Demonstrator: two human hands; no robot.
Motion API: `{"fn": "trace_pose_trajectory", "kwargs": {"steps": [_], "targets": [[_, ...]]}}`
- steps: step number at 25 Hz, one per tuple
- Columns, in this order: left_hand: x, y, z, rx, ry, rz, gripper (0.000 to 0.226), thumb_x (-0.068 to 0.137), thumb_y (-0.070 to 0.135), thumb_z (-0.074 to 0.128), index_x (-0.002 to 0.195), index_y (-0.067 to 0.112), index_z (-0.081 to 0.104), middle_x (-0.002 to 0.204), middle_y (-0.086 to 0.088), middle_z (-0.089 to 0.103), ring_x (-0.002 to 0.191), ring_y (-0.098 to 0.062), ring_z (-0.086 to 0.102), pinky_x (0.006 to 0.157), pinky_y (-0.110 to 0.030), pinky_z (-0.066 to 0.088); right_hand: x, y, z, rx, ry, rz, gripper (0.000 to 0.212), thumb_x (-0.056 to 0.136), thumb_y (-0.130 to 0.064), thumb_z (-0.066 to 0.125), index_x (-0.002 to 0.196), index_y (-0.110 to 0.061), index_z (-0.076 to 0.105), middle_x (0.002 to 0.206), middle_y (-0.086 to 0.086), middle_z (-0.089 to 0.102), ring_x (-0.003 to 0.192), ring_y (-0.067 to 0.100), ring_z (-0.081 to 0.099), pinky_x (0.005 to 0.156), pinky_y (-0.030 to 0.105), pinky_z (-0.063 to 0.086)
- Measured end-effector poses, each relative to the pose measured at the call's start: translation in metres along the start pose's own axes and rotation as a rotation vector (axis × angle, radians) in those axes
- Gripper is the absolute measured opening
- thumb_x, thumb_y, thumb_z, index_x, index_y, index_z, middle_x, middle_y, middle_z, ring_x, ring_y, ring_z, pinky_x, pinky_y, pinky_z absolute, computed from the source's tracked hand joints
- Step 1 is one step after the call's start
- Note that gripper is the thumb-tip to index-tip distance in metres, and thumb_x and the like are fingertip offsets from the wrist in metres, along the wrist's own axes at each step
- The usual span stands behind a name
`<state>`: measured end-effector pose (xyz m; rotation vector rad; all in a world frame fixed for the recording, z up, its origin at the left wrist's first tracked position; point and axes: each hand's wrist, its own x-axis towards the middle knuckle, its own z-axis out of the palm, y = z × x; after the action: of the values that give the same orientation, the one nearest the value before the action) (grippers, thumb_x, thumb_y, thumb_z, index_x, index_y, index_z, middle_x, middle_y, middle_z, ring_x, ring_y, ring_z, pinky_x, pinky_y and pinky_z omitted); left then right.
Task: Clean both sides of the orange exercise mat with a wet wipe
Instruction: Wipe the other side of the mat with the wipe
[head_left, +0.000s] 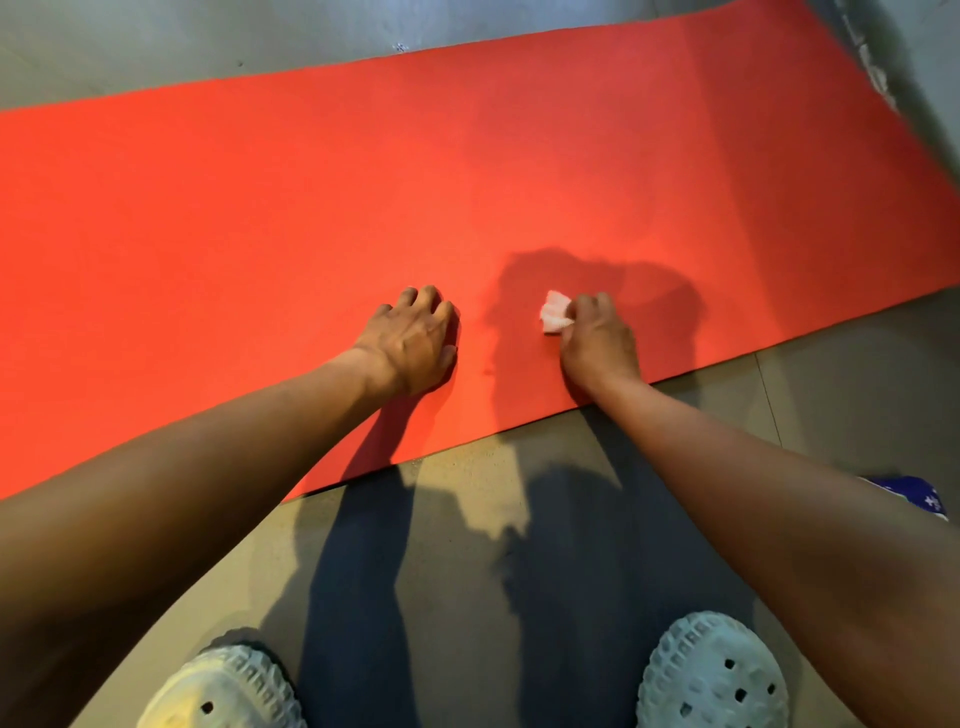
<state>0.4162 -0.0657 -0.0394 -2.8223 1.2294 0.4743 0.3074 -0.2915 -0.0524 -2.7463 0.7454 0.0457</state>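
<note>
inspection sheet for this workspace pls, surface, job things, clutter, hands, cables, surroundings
surface: grey smooth floor
job's things: orange foam exercise mat spread on the floor; white crumpled wet wipe on the mat
clutter: blue patterned fabric at right edge, mostly hidden
grippers: left hand rests on the mat, empty; right hand grips the wipe
cables: nothing seen
surroundings: pair of white perforated clogs on the floor

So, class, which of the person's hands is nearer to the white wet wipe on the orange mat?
Right. The right hand grips the wet wipe against the orange mat; the left hand rests on the mat to the wipe's left, clear of it.
</note>
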Motion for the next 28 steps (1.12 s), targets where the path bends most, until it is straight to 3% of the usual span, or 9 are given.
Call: {"fn": "trace_pose_trajectory", "kwargs": {"steps": [3,7,9,13,16,19,22,25,28], "targets": [[0.001,-0.005,-0.002,-0.012,0.007,0.01,0.044,0.095,0.044,0.049,0.129,0.016,0.049,0.135,-0.01,0.045,0.129,-0.031,0.042,0.095,-0.05,0.048,-0.003,-0.017,0.007,0.107,0.026,0.136,0.025,0.096,-0.014,0.048,0.117,-0.003,0.058,0.12,0.019,0.052,0.102,0.041,0.057,0.087,0.045,0.043],[0.003,-0.006,-0.003,-0.007,0.012,-0.025,0.046,0.095,0.043,0.048,0.132,0.016,0.047,0.145,-0.012,0.038,0.141,-0.035,0.032,0.106,-0.055,0.039,-0.027,-0.045,0.021,0.169,-0.138,-0.306,0.02,0.092,-0.008,0.049,0.109,-0.009,0.059,0.111,0.013,0.056,0.094,0.039,0.058,0.081,0.047,0.046],[0.002,-0.006,0.0,-0.037,-0.027,-0.068,0.051,0.097,0.044,0.047,0.139,0.015,0.041,0.156,-0.014,0.027,0.148,-0.038,0.021,0.112,-0.058,0.032,-0.019,-0.041,0.019,0.139,-0.171,-0.42,0.019,0.093,-0.008,0.047,0.107,-0.012,0.058,0.109,0.011,0.056,0.096,0.037,0.059,0.081,0.046,0.046],[0.0,-0.007,0.003,-0.048,-0.098,-0.085,0.062,0.102,0.046,0.042,0.152,0.014,0.024,0.166,-0.015,0.007,0.153,-0.039,0.008,0.117,-0.06,0.027,0.008,-0.017,0.012,0.103,0.027,-0.159,0.023,0.093,-0.01,0.049,0.115,-0.008,0.055,0.118,0.016,0.051,0.107,0.038,0.053,0.083,0.044,0.042],[0.001,-0.008,0.002,-0.017,-0.112,-0.072,0.064,0.102,0.047,0.041,0.153,0.013,0.022,0.165,-0.016,0.006,0.152,-0.04,0.008,0.115,-0.061,0.029,0.017,0.002,0.011,-0.074,0.101,-0.044,0.026,0.092,-0.014,0.051,0.116,-0.011,0.06,0.12,0.014,0.054,0.107,0.038,0.05,0.086,0.045,0.041],[0.002,-0.005,0.002,0.003,-0.11,-0.081,0.066,0.101,0.049,0.041,0.152,0.012,0.022,0.165,-0.017,0.008,0.151,-0.043,0.01,0.113,-0.062,0.031,0.016,0.002,0.015,0.035,0.109,0.004,0.029,0.087,0.0,0.048,0.113,-0.005,0.061,0.117,0.018,0.056,0.107,0.041,0.05,0.093,0.045,0.037],[0.002,0.0,0.005,0.049,-0.108,-0.085,0.071,0.1,0.053,0.038,0.153,0.009,0.02,0.165,-0.02,0.008,0.15,-0.046,0.011,0.112,-0.063,0.031,0.01,-0.015,0.018,0.14,0.006,-0.143,0.028,0.083,0.004,0.047,0.103,-0.005,0.064,0.106,0.017,0.058,0.106,0.038,0.053,0.093,0.042,0.04],[0.003,0.002,0.005,0.089,-0.105,-0.082,0.083,0.096,0.064,0.038,0.153,0.007,0.021,0.164,-0.023,0.011,0.148,-0.048,0.014,0.114,-0.061,0.028,-0.006,-0.032,0.019,0.211,-0.132,-0.41,0.023,0.087,-0.014,0.046,0.097,-0.008,0.067,0.099,0.012,0.058,0.098,0.031,0.056,0.087,0.04,0.044],[0.001,0.001,0.004,0.153,-0.085,-0.048,0.093,0.09,0.074,0.038,0.153,0.007,0.024,0.162,-0.023,0.016,0.145,-0.047,0.021,0.115,-0.061,0.025,-0.009,-0.027,0.021,0.126,-0.208,-0.617,0.018,0.093,-0.01,0.049,0.1,-0.015,0.065,0.101,0.006,0.053,0.095,0.027,0.054,0.08,0.044,0.049]]}}
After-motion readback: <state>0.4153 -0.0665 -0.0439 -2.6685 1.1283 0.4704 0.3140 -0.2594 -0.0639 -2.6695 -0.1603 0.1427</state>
